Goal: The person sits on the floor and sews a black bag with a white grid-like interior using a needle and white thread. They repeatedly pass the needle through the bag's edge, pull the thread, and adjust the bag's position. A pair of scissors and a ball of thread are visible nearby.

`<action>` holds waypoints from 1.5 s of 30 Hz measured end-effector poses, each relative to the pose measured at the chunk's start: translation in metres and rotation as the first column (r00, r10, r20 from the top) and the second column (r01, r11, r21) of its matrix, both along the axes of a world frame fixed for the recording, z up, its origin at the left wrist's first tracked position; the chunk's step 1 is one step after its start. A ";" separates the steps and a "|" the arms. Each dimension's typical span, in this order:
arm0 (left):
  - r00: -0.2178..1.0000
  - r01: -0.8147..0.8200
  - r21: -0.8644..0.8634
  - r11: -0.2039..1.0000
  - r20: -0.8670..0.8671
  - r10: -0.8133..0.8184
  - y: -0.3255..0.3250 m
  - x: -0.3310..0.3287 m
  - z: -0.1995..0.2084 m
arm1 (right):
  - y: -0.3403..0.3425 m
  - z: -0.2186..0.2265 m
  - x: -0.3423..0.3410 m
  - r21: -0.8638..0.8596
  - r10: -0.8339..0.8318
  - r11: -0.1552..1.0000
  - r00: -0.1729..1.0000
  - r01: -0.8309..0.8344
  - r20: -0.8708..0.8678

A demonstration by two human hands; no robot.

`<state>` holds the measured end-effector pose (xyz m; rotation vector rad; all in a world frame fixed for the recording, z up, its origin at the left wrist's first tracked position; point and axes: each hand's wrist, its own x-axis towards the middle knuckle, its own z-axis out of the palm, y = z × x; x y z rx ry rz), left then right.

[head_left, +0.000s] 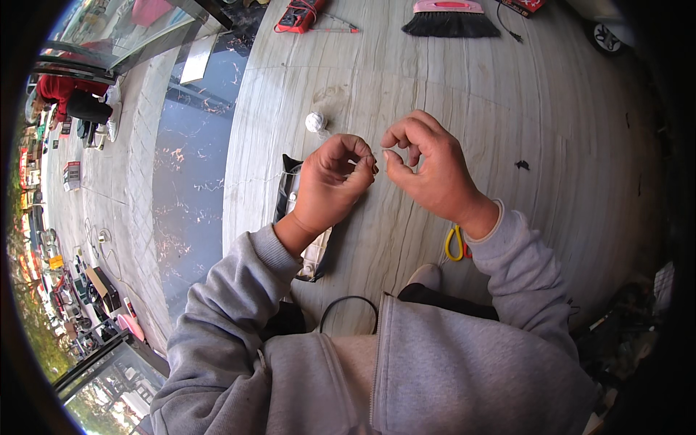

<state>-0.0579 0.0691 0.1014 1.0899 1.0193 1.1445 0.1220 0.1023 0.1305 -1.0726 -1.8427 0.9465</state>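
My left hand [337, 177] is raised over the floor with thumb and fingers pinched together. A tiny dark tip shows at its fingertips, too small to name. Close on its right, my right hand [431, 170] is also pinched, thumb against forefinger; whatever lies between them is too fine to make out. The fingertips of both hands face each other across a narrow gap. Just beyond my left hand lies a white ball of string or thread [315, 122]. Partly hidden below my left wrist is a long black-edged case or panel [314, 255] with a pale inside.
Yellow-and-red-handled scissors [454, 244] lie beside my right sleeve, near a shoe [424, 279]. A black cable loop [348, 303] is close to me. Farther off are a red multimeter [297, 16] and a pink brush head [449, 18]. Leftward, a person in red [69, 94] bends down outside.
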 end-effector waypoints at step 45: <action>0.998 0.019 0.043 0.999 -0.066 -0.017 -0.004 0.002 0.003 | -0.005 -0.001 -0.003 -0.025 0.032 0.999 0.999 -0.032 0.008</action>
